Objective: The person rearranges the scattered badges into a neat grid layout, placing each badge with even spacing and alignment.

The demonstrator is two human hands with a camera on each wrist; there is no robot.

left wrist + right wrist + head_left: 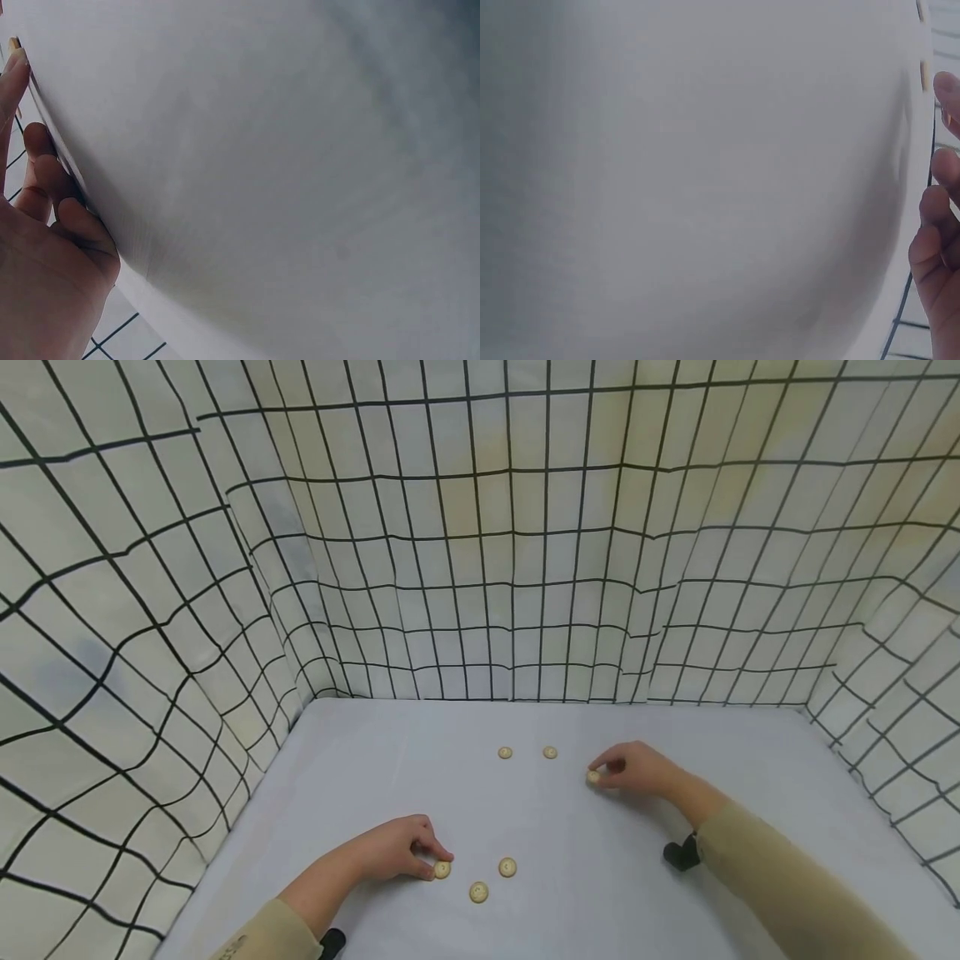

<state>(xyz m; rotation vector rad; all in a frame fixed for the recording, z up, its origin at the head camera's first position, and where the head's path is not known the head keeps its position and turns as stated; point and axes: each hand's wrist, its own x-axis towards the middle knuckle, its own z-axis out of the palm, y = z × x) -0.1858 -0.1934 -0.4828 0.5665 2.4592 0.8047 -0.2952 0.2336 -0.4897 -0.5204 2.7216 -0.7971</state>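
Observation:
At the near left of the white table, my left hand pinches a small round wooden disc by its edge between thumb and finger, low at the tabletop. Two similar discs lie flat just right of it, one nearer and one a little farther. Farther back on the right, my right hand holds another pale disc between thumb and fingertip. Dark marks show on the discs' faces, too small to read. Both wrist views show mostly tabletop, with the left hand and right hand at the margins.
Two more discs, a left one and a right one, lie toward the back of the white table. Pale walls with black grid netting rise behind and at both sides. A black device sits at the right wrist.

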